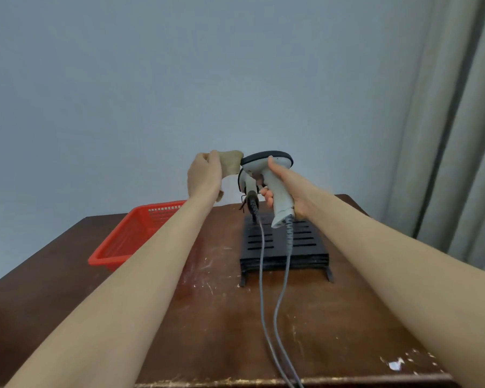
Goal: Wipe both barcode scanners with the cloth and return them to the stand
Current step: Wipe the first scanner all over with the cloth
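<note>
Red basket: sits on the table, below and to the left of the left hand; I cannot tell what is inside it.
Left hand: raised, with the fingers curled round the cloth and clutching it.
Cloth: bunched in the left hand; its free end is against the nose of the held scanner, just right of that hand.
Second scanner: between the two hands and beyond them, mostly hidden; it seems to sit upright at the back of the stand.
Held scanner: lifted clear of the stand, head pointing toward the left hand.
Right hand: clasped round the held scanner's handle, thumb up near the head.
Stand: black and slotted, on the table below the right hand.
Cables: two grey leads trail from under the right hand toward the person.
Progress: by my reading, one scanner is mid-wipe. Whether the second has been cleaned cannot be told. Left to do: finish this wipe, put the held scanner back on the stand, and wipe the second one if needed.
</note>
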A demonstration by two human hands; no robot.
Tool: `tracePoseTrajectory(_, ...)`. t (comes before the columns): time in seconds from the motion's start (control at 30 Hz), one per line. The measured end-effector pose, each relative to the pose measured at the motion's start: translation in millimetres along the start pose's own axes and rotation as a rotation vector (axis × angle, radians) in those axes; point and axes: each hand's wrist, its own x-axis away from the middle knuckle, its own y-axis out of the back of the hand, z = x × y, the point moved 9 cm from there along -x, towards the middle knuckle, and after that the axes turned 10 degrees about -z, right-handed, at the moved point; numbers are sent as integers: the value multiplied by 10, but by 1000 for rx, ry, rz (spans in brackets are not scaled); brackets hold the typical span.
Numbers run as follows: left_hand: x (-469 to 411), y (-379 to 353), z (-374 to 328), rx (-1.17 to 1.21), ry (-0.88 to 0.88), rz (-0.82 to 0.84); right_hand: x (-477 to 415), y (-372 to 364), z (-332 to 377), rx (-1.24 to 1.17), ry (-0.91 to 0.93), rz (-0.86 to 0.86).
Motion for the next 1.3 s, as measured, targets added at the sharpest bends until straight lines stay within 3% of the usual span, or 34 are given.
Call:
tracePoseTrajectory(0.23,260,-356,-257,33,-70,74,97,543,79,-90,-23,-118)
tracePoseTrajectory(0.37,505,-437,-513,40,-344,93,74,754,43,-144,-44,-192)
tracePoseTrajectory(0.47,762,-622,-656,-45,-508,207,53,796,14,-183,-39,-204)
tracePoseTrajectory(0.67,1059,-982,-563,-73,-468,467,72,727,21,-210,3,-94)
tracePoseTrajectory(0.8,1076,-1080,-458,1,-443,574,29,792,12,-217,21,-114)
tracePoseTrajectory(1.3,1062,-1016,-613,-36,-637,407,-6,884,-55,-147,43,-157)
